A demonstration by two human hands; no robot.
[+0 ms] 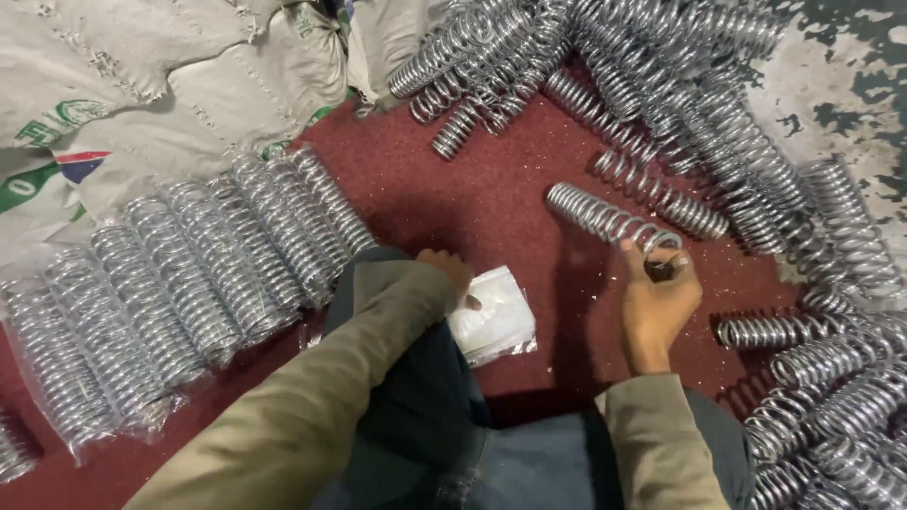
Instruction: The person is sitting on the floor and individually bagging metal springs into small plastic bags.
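Observation:
My right hand (pixel 656 302) grips the near end of a shiny chrome coil spring (pixel 605 219) that lies slanted on the dark red carpet (pixel 472 189). My left hand (pixel 450 271) rests on a stack of clear plastic bags (pixel 493 316) beside my knee, its fingers touching the top bag. Both arms wear olive sleeves.
A row of several bagged springs (pixel 179 283) lies at the left. A large heap of loose springs (pixel 680 104) fills the top and right side. Woven sacks (pixel 161 85) lie at the top left. Worn floor (pixel 841 66) shows at the top right.

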